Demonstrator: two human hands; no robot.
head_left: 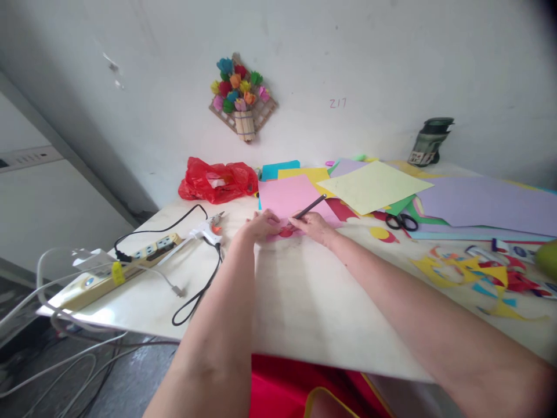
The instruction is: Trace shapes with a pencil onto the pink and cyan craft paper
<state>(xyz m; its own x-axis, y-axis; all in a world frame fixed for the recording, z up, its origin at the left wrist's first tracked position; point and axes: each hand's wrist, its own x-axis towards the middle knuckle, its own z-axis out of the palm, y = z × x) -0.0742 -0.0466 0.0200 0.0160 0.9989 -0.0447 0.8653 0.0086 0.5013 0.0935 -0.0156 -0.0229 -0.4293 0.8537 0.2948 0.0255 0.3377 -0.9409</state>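
Head cam: I've got the right hand [314, 225], fingers pinched around a dark pencil [312, 206] at the pink paper sheet's [287, 191] near edge, red paper piece [286, 232] there too. Left hand [263, 225] alongside, can't tell its grip. Paper's probably light, creasable: press flat, hold pencil low.

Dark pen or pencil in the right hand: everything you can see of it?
The pen or pencil is slim, straight and dark grey; its material is unclear. The right hand grips it near its lower end, leaving most of the shaft showing. It slants, upper end up and rightward, over the pink sheet. Its tip is too small to judge contact.
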